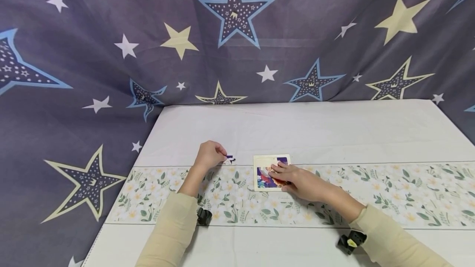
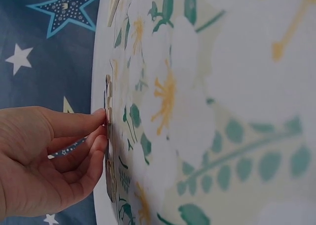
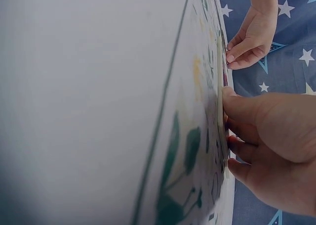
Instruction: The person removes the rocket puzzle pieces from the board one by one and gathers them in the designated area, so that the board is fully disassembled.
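A small square jigsaw puzzle (image 1: 260, 183) in a cream frame lies flat on the table, with a colourful purple, red and blue picture. A pale, unfilled strip shows at its upper left. My right hand (image 1: 306, 182) rests over the puzzle's right side, its extended fingers on the picture and covering part of it. Left of the frame, my left hand (image 1: 210, 154) pinches a purple and white puzzle piece (image 1: 230, 160) at the tabletop. In the left wrist view, thumb and fingertips meet at the thin edge of loose pieces (image 2: 109, 173) lying on the cloth.
The table has a white cover (image 1: 315, 131) with a flowered band (image 1: 371, 193) running across it. Behind and to the left hangs a dark curtain (image 1: 259, 52) with stars. Black wrist cameras (image 1: 204, 216) sit at both sleeves.
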Tool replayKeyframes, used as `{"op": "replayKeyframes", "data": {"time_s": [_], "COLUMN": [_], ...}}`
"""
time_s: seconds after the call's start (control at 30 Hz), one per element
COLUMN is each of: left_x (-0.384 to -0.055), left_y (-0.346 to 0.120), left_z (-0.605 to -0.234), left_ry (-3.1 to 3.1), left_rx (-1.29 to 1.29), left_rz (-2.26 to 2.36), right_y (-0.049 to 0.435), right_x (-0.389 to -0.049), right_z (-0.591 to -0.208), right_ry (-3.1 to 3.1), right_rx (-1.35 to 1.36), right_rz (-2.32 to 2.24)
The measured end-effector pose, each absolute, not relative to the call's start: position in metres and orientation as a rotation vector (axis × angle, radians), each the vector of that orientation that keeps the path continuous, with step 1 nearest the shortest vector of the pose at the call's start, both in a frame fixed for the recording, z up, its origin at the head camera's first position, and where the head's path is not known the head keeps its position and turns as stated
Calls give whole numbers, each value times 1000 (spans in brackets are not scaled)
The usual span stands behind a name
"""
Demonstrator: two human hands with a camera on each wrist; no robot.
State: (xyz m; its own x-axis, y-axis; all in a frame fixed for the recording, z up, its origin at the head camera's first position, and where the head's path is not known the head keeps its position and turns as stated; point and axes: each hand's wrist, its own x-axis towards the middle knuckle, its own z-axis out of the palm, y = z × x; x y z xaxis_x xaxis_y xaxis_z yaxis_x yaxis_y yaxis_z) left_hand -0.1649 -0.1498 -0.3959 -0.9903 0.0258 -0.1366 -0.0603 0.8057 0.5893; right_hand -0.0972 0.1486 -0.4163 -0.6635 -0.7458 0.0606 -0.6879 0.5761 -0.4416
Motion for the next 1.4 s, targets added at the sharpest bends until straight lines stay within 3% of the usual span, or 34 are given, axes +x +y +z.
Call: {"op": "replayKeyframes", "data": {"time_s": [0.5,1.4], "left_x": [-168,-157], "left_y": [-143,-57], "left_z": [-382,-380], "left_ry": [2845,2684], "left_rx": [-35,389], "left_rz": [892,909], "right_y": [146,157], "right_x": [-98,-89], "right_z": [-417,-415], "right_ry": [2750,2741], "right_rx": [-1271,-1325], "right_rz": [-574,-650]}}
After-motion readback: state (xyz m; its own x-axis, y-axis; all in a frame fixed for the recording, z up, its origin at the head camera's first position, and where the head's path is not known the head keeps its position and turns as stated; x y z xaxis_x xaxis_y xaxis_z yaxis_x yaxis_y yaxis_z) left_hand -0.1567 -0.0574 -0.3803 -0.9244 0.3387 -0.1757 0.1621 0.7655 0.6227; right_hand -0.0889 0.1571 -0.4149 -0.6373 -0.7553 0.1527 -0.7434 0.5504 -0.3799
